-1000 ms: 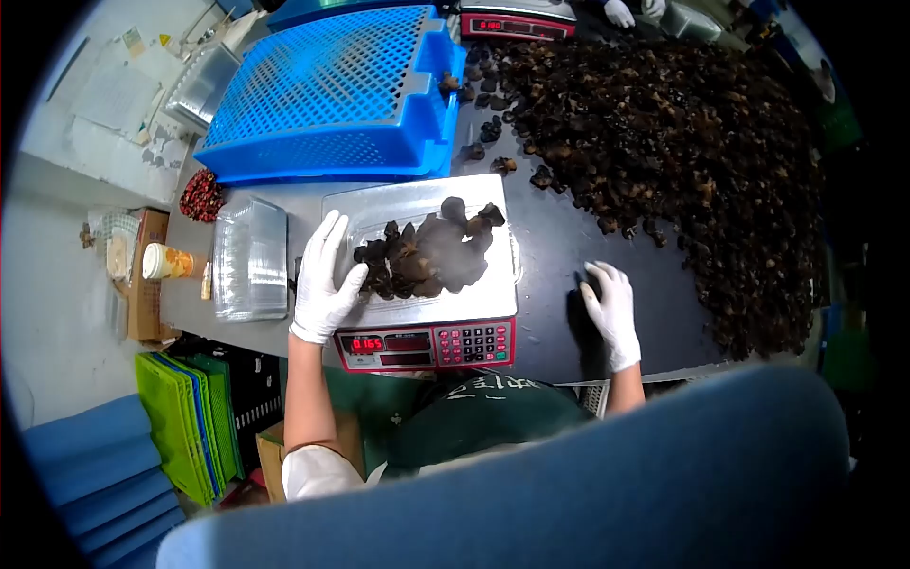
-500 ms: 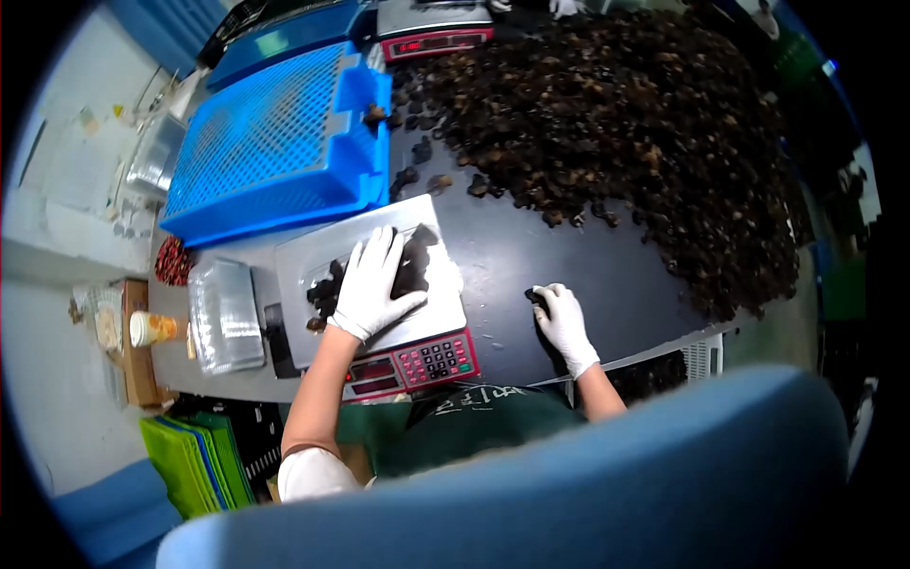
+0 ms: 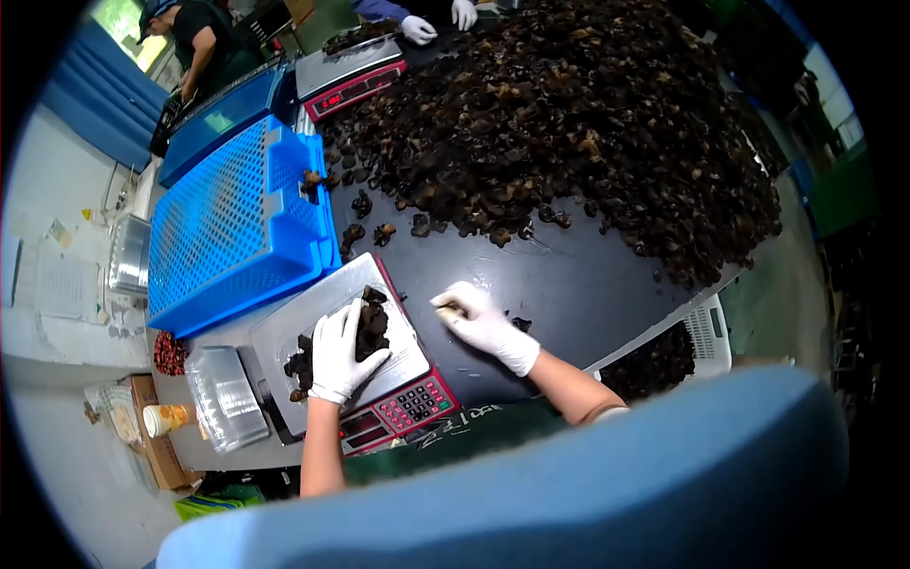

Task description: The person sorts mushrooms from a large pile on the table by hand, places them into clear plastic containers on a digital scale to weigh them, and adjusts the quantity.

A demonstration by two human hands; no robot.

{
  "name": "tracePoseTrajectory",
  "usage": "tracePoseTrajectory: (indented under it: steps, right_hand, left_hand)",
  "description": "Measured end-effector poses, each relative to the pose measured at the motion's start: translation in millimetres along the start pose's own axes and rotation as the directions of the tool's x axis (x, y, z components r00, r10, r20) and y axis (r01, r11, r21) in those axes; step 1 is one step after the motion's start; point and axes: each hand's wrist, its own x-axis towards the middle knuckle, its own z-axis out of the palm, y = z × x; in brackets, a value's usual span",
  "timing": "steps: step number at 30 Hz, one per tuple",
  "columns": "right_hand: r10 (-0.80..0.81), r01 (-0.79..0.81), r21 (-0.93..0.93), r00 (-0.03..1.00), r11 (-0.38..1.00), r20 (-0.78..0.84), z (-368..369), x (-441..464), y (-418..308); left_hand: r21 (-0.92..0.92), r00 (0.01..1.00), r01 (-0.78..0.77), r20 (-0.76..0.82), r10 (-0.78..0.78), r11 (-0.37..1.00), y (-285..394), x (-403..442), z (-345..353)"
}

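My left hand (image 3: 339, 353), in a white glove, rests with spread fingers on dark, fungus-like pieces (image 3: 373, 325) on the steel plate of a scale (image 3: 400, 353). The pieces show on both sides of the hand. To the right of the scale, my right hand (image 3: 482, 323), also gloved, is above the dark table (image 3: 559, 284) with its fingers curled together around a small brownish piece (image 3: 453, 309). A small dark piece (image 3: 520, 324) lies beside that wrist.
A large heap of dark pieces (image 3: 569, 123) covers the back right. Blue crates (image 3: 213, 218), clear trays (image 3: 226, 398), and a cup (image 3: 169, 418) are on the left. Another scale (image 3: 351, 76) and a co-worker's gloved hands (image 3: 418, 29) are behind. A person (image 3: 194, 43) stands at the upper left.
The view has shifted, bringing more of the far side into sight. My left hand has gone from the scale's edge onto the pieces. My right hand has moved toward the scale and its fingers have curled.
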Motion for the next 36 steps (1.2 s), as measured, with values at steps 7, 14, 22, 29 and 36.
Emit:
tracePoseTrajectory:
  steps: [7, 14, 22, 29, 36]
  right_hand:
    - [-0.322, 0.329, -0.259, 0.944, 0.908, 0.069, 20.0, 93.4, 6.0]
    - [-0.209, 0.221, -0.821, 0.970, 0.526, 0.127, 34.2, 161.9, 110.1]
    - [-0.079, 0.069, -0.174, 0.996, 0.982, -0.051, 17.6, 135.9, 37.7]
    - [-0.522, 0.580, -0.163, 0.801, 0.798, 0.294, 45.5, 61.0, -7.5]
    - [-0.439, 0.440, 0.014, 0.891, 0.898, 0.115, 25.2, 52.4, -16.3]
  left_hand:
    - [-0.023, 0.999, 0.020, 0.047, -0.019, 1.000, -5.0, -4.9, -7.3]
    - [-0.001, 1.000, 0.015, 0.023, -0.015, 1.000, 20.7, 17.4, -23.5]
    - [0.016, 1.000, 0.009, -0.002, -0.009, 1.000, 16.2, 23.0, 4.9]
    - [-0.228, 0.992, 0.125, 0.047, -0.117, 0.966, 26.4, 30.2, -17.4]
    - [-0.188, 0.958, 0.165, -0.201, -0.202, 0.968, 15.9, -21.7, -44.9]
